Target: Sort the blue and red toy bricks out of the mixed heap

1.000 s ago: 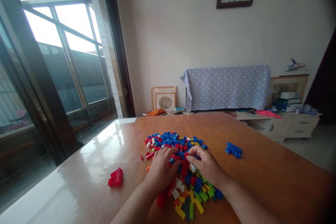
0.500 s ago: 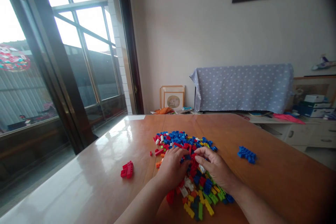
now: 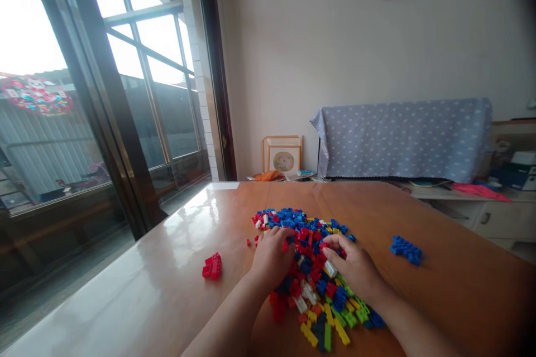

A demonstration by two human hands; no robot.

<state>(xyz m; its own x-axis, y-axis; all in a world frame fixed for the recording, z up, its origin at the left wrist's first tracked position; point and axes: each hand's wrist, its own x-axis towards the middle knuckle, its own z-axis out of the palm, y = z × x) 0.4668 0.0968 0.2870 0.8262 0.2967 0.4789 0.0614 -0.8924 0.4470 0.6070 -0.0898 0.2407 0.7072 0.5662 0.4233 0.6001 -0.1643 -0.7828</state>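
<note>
A heap of small plastic building bricks, in red, blue, yellow, green and white, lies on the table. My left hand arches over the heap's left side, its thumb and fingers apart around a gap where red shows. Bricks under that palm are hidden. At the right side of the heap, my right hand has thumb and forefinger closed around a small red brick. A white brick lies just below those fingertips. Apart from the heap sit a joined red brick piece and a joined blue brick piece.
The glossy wooden table extends to both sides of the heap. A tiny red brick lies just left of it. Beyond the far edge are a cloth-covered object and picture frames; a glass door stands left.
My hands have moved apart, uncovering more red bricks between them. The right fingertips have shifted right with a red brick. The whole view has swung slightly left.
</note>
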